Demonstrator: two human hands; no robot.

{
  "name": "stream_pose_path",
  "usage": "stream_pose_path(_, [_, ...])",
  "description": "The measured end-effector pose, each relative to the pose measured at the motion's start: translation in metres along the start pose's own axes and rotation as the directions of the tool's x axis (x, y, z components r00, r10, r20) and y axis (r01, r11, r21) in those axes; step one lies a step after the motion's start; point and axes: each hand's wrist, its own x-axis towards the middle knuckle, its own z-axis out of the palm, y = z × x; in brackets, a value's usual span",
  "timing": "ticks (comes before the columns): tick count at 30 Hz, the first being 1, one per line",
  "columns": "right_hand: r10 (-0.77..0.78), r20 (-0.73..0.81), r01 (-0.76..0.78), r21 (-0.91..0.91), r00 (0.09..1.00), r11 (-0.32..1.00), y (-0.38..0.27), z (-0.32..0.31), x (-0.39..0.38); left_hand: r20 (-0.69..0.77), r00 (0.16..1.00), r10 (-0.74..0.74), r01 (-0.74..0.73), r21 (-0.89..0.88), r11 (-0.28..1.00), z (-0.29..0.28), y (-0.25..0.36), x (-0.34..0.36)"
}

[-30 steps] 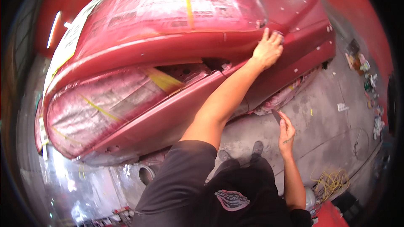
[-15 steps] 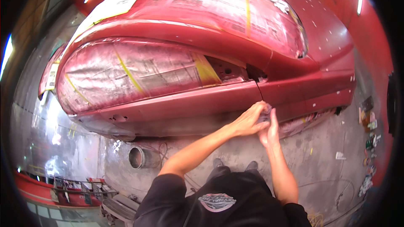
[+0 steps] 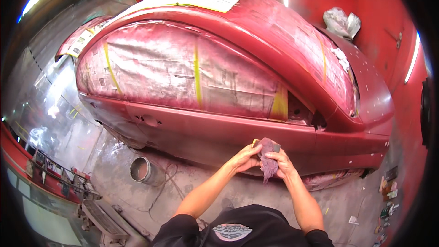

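Observation:
In front of the car door (image 3: 215,135), both hands are close together at chest height. A crumpled purple-grey cloth (image 3: 269,164) hangs between them, its loose end drooping below the fingers. Behind the cloth shows part of a dark flat pad (image 3: 276,147) with a yellow edge at its left; its exact kind is unclear. My left hand (image 3: 247,158) is closed on the cloth and the pad from the left, thumb on top. From the right, my right hand (image 3: 284,163) pinches the cloth against the pad. Most of the fingertips are hidden behind them.
The dull red car has paper and yellow tape over its side window (image 3: 160,71) and windshield (image 3: 315,48). A grey bucket (image 3: 141,170) stands on the floor at left, beside a hose (image 3: 164,187). Bottles and cans (image 3: 388,210) line the right wall. A metal step (image 3: 103,219) is at lower left.
My view has shifted, showing more of the car's roof and side. My hands have turned and drawn slightly apart, so the cloth and dark pad between them now show plainly.

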Motion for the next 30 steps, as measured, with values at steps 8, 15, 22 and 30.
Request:
stream_pose_path(8, [-0.200, 0.031, 0.185, -0.538, 0.979, 0.822, -0.046, 0.042, 0.056, -0.289, 0.858, 0.424, -0.338, 0.303, 0.891, -0.017, 0.171, -0.059])
stream_pose_path(15, [-0.823, 0.202, 0.491, -0.865, 0.531, 0.105, -0.171, 0.136, 0.099, 0.524, 0.051, 0.850, 0.108, 0.843, -0.527, 0.014, 0.410, 0.012])
stream_pose_path(22, [-0.769, 0.628, 0.105, -0.778, 0.118, -0.619, -0.239, 0.119, 0.174, 0.774, 0.349, 0.529, 0.373, 0.403, -0.836, 0.022, 0.356, 0.137])
stream_pose_path(30, [-0.775, 0.632, 0.209, -0.755, -0.020, -0.621, -0.240, 0.097, 0.181, 0.712, 0.394, 0.581, 0.324, 0.484, -0.813, -0.037, 0.510, 0.054])
